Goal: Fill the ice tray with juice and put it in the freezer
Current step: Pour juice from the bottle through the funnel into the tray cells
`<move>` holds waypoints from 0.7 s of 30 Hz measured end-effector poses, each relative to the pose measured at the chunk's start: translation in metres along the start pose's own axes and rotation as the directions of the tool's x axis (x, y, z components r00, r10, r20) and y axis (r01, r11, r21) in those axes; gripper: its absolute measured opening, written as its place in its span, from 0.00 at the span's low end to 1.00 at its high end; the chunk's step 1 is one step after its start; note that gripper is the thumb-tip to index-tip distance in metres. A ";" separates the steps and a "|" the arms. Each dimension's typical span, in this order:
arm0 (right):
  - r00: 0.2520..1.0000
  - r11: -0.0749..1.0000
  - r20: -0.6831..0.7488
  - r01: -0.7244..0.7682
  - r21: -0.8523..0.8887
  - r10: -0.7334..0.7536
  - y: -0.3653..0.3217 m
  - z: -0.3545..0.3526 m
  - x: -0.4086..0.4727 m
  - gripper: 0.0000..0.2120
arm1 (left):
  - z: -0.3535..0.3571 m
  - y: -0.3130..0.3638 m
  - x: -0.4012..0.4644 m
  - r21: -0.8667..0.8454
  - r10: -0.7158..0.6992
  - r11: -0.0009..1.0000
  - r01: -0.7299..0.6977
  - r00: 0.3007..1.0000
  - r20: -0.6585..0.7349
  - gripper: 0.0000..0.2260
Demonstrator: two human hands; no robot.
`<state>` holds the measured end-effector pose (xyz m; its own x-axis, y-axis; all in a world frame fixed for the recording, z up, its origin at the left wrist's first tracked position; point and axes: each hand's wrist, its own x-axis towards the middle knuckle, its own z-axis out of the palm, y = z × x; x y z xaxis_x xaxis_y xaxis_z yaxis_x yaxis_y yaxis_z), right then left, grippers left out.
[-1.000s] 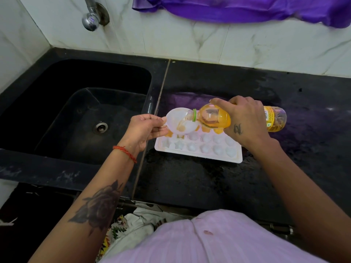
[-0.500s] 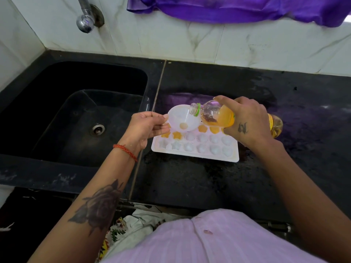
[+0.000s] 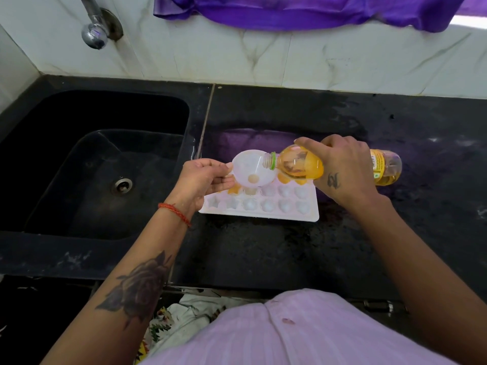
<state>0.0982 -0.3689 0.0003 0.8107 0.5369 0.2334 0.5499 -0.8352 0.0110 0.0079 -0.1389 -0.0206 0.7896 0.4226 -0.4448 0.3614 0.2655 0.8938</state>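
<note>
While the white ice tray lies flat on the black counter just right of centre in the head view, a white funnel hangs over its upper left cells. The left hand pinches the funnel's left rim between thumb and curled fingers. The right hand grips a juice bottle round its middle, fingers wrapped over the top; the bottle lies nearly level, its open neck with a green ring reaching into the funnel's bowl. Orange juice sits in the bottle and in several cells along the tray's far row; the near cells look white. Left of the tray is a black sink, with a tap at the upper left and a purple cloth along the top edge.
</note>
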 end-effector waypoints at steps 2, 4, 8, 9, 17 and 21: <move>1.000 1.000 0.004 0.004 -0.010 -0.004 0.000 0.001 0.000 0.31 | 0.000 0.000 0.000 0.001 -0.001 1.000 0.001 1.000 -0.005 0.02; 1.000 1.000 0.003 0.004 -0.004 -0.004 0.000 0.001 0.001 0.31 | 0.000 0.000 0.000 -0.002 -0.006 1.000 0.006 1.000 -0.011 0.02; 1.000 1.000 0.013 -0.003 0.024 0.002 -0.001 0.000 0.001 0.31 | -0.001 -0.001 0.001 -0.009 -0.008 1.000 0.008 1.000 -0.010 0.02; 1.000 0.999 0.018 -0.007 0.037 0.006 -0.001 -0.001 0.001 0.32 | -0.002 -0.001 0.001 -0.005 -0.009 1.000 0.009 1.000 -0.014 0.02; 0.997 0.983 0.054 -0.066 0.170 0.057 0.000 -0.006 -0.004 0.32 | 0.001 0.002 0.001 -0.023 -0.003 1.000 0.003 1.000 0.012 0.03; 0.996 0.984 0.036 -0.085 0.160 0.080 0.005 -0.007 -0.009 0.31 | 0.011 0.003 0.001 -0.006 -0.008 1.000 0.008 0.999 0.033 0.03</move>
<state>0.0922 -0.3787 0.0052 0.8589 0.4723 0.1981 0.5041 -0.8479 -0.1644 0.0151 -0.1469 -0.0180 0.8029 0.3913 -0.4497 0.3650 0.2737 0.8899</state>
